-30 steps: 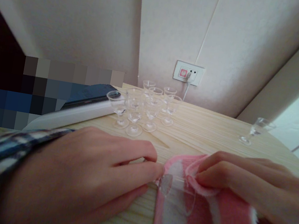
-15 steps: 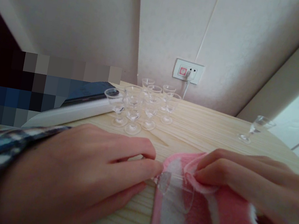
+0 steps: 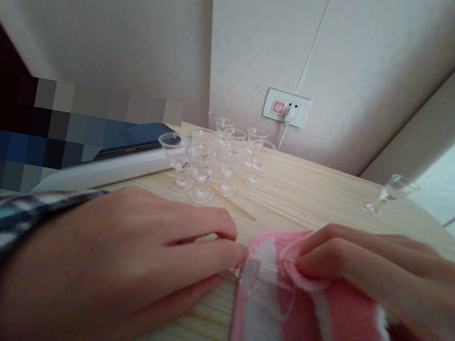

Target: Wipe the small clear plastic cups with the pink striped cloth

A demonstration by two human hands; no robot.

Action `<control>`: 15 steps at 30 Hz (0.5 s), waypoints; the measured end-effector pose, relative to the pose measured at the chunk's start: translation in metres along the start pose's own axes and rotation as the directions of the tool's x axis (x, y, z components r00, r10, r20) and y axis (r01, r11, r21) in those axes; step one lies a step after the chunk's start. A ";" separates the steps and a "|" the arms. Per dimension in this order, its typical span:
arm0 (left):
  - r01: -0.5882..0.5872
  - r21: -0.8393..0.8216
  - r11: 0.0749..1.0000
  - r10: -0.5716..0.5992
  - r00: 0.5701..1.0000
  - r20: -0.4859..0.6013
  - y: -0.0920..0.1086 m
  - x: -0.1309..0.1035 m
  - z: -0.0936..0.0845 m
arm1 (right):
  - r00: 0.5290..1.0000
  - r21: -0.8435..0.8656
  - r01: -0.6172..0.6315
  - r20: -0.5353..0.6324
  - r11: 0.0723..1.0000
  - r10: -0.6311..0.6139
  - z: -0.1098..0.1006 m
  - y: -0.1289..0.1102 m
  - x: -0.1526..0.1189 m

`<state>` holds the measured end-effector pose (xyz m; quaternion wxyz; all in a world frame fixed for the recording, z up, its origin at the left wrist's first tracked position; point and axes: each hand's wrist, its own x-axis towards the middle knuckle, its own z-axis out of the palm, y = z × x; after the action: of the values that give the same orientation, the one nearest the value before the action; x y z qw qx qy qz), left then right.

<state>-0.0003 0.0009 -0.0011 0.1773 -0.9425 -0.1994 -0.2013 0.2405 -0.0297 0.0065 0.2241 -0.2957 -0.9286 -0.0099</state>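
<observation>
Left hand [image 3: 119, 269] pinches foot of small clear plastic stemmed glass [image 3: 266, 287] lying on pink-and-white fluffy cloth [image 3: 314, 330], right hand [image 3: 383, 284] pressing cloth to bowl; wiping underway, approx. seven glasses clustered [image 3: 216, 160] at table [image 3: 314, 197] rear, one apart [image 3: 386, 197].

Home: wooden table [image 3: 314, 197], wall socket [image 3: 287, 108]

left hand [image 3: 115, 268] palm down, fingertips pinched, right hand [image 3: 383, 284] fingers curled

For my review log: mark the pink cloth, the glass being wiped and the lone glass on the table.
pink cloth [image 3: 350, 336], head view, fuzzy middle.
wiped glass [image 3: 266, 290], head view, clear bowl.
lone glass [image 3: 389, 193], head view, bowl.
</observation>
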 end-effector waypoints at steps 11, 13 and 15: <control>0.012 -0.010 1.000 -0.011 0.998 0.056 0.001 0.001 -0.001 | 1.000 0.027 0.001 0.018 1.000 -0.001 -0.002 0.001 0.003; 0.024 -0.013 1.000 -0.023 0.998 0.050 0.002 0.001 -0.002 | 1.000 0.038 0.007 0.015 0.999 -0.007 -0.003 0.000 0.002; 0.028 -0.012 1.000 -0.028 0.998 0.051 0.002 0.001 -0.002 | 1.000 0.047 0.003 0.019 0.999 -0.004 -0.003 -0.001 0.001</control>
<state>0.0007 -0.0014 0.0010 0.1632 -0.9456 -0.2157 -0.1810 0.2402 -0.0304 0.0101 0.2221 -0.2886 -0.9312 0.0145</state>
